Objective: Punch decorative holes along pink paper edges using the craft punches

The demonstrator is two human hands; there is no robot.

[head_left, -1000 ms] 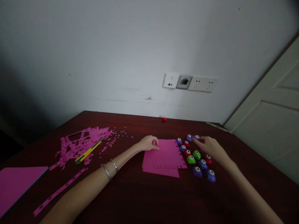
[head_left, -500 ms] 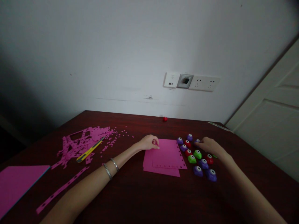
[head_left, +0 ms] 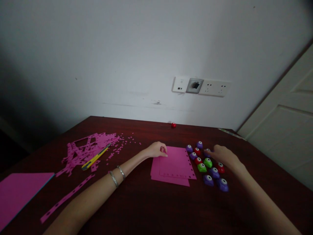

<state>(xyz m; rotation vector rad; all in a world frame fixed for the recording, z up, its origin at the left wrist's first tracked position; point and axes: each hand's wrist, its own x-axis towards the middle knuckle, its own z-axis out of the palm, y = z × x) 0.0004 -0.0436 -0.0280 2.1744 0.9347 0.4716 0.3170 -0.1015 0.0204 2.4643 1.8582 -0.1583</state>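
My left hand rests on the left edge of two overlapping pink sheets, its fingers curled with thumb and fingertip close together. The upper sheet has small punched holes along its right and lower edges. To the right of the paper, several paper punches in purple, red and green stand grouped. My right hand is at the back right of this group, with its fingers at a purple punch that they partly cover.
Pink punched strips and tiny scraps lie heaped at the left, beside a yellow cutter. A larger pink sheet lies at the far left. One red punch stands near the wall.
The whole view has shifted slightly. Both hands hold nearly the same places; the fingers of my right hand look a little more extended over the purple punch.
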